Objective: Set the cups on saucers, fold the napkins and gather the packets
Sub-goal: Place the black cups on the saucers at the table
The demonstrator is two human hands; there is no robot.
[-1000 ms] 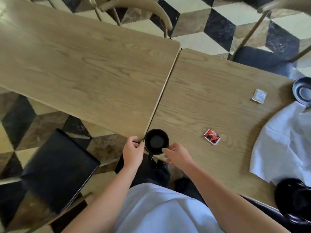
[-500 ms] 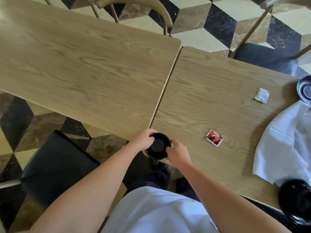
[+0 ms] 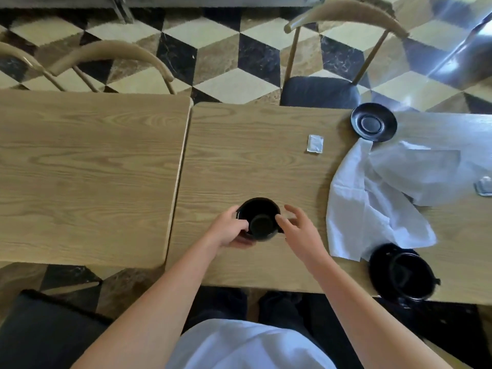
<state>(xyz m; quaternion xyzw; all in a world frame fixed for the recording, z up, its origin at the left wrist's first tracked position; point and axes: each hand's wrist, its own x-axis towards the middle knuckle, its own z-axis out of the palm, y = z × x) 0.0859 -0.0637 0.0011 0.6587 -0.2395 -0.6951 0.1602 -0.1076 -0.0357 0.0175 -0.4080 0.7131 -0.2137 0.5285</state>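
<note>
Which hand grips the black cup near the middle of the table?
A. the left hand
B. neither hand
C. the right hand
A: the left hand curls its fingers round the black cup, while the right hand is open beside it.

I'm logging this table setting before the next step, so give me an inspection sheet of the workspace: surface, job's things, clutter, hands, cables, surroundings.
Surface: two wooden tables pushed together, a narrow seam between them.
Job's things: black cup held near the front edge; empty black saucer at the far right; second cup on a saucer at the front right; unfolded white napkin; white packet on bare wood; another packet on the napkin at the right edge.
Clutter: nothing seen.
Hands: left hand grips the cup's side; right hand open beside it, fingers spread.
Cables: nothing seen.
Surroundings: wooden chairs with dark seats, chequered floor.
</note>
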